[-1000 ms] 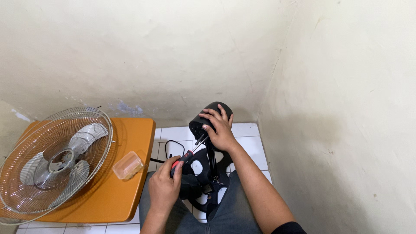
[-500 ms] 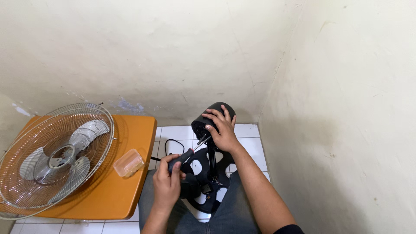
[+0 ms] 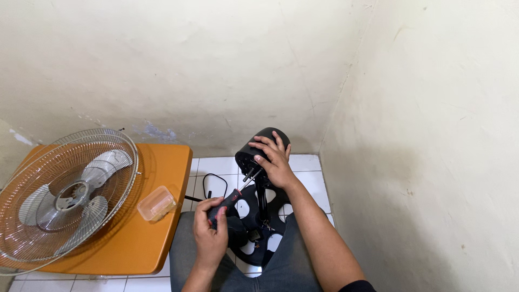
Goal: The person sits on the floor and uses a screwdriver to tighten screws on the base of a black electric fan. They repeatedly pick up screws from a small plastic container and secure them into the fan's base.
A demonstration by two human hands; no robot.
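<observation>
A black fan motor housing (image 3: 267,138) stands on its black stand and round base (image 3: 246,216) between my knees. My right hand (image 3: 274,160) lies over the front of the housing and steadies it. My left hand (image 3: 211,230) grips a screwdriver (image 3: 230,199) with a red and black handle. Its metal shaft points up and right, and the tip meets the lower front of the housing just under my right fingers.
A wire fan guard with grey blades (image 3: 62,194) lies on an orange low table (image 3: 140,238) at the left, beside a small clear plastic box (image 3: 155,203). A black cord (image 3: 213,181) loops on the white floor tiles. Pale walls close in behind and to the right.
My left hand has turned on the screwdriver handle, hiding and then showing its red part. My right hand has stayed on the housing. The view has shifted slightly.
</observation>
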